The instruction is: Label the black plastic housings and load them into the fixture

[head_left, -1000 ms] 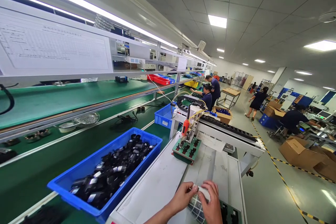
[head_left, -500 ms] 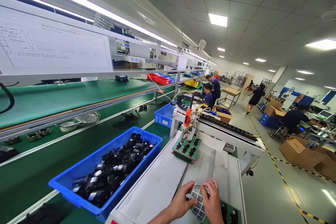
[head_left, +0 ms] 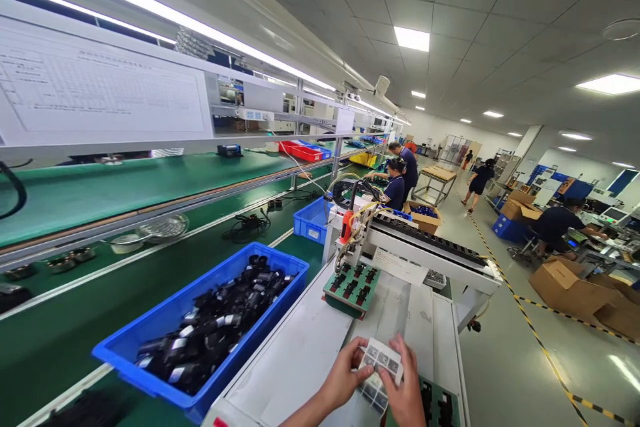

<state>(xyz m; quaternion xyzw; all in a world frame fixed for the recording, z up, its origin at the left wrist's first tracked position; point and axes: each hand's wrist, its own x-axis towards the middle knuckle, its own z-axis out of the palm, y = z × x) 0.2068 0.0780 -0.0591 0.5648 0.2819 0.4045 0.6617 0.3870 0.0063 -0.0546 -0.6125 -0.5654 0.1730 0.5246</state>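
Note:
My left hand (head_left: 350, 368) grips a white sheet of labels (head_left: 384, 359) by its left side, thumb on top. The sheet carries rows of grey printed squares and bends in the middle, its lower part hanging toward me. My right hand (head_left: 404, 383) closes on its right side, with the thumb on the front and the fingers slightly blurred. Under and beside my right hand lies a green fixture board (head_left: 440, 405) with black parts, partly hidden. Another green fixture (head_left: 352, 288) holding several black parts sits farther along the white machine bed (head_left: 295, 353), beneath the machine head (head_left: 353, 233).
A blue bin (head_left: 165, 303) full of black parts stands left of the machine. Behind it are another blue bin (head_left: 310, 217) and coiled black cables (head_left: 247, 227). The machine's gantry (head_left: 430, 240) spans the bed. Co-workers (head_left: 395, 183) work farther along the line. Cardboard boxes (head_left: 565, 287) stand at right.
The label sheet has bent, its upper part now tilted to face me. My right fingers have shifted along its edge. The machine head has moved slightly left along the gantry.

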